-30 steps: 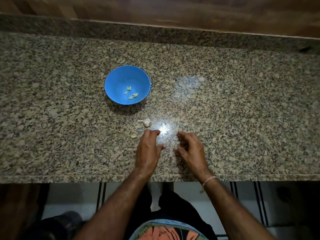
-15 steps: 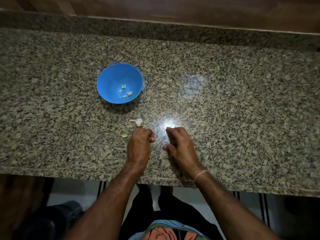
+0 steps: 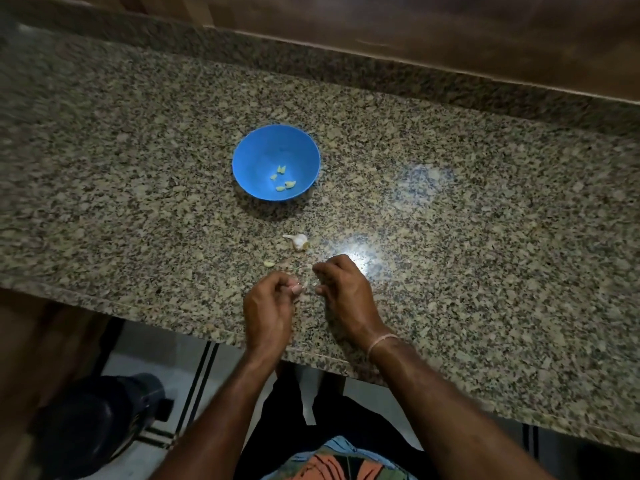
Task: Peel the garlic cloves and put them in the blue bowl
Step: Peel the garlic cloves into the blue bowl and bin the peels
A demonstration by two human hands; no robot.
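Observation:
The blue bowl (image 3: pixel 256 157) stands on the granite counter (image 3: pixel 485 237) and holds several peeled cloves (image 3: pixel 284 178). Nearer me lies the rest of the garlic bulb (image 3: pixel 298 240), with one loose clove (image 3: pixel 269 263) beside it. My left hand (image 3: pixel 270 306) hovers over the counter's front part, its curled fingers and thumb pinching a small garlic clove (image 3: pixel 304 286). My right hand (image 3: pixel 344 292) is just to the right, a small gap away. Its fingers are curled, and a tiny pale scrap of skin (image 3: pixel 313 284) shows at the fingertips.
The counter's front edge (image 3: pixel 173 308) runs just below my wrists. A low granite ledge and a wooden wall (image 3: pixel 450 36) close off the back. A bright glare spot (image 3: pixel 360 258) lies beyond my right hand. A dark container (image 3: pixel 90 420) stands on the floor at the lower left.
Both hands have drawn back toward the front edge, away from the garlic bulb. They stay close together with fingers curled. The view has shifted, so the bowl appears further right.

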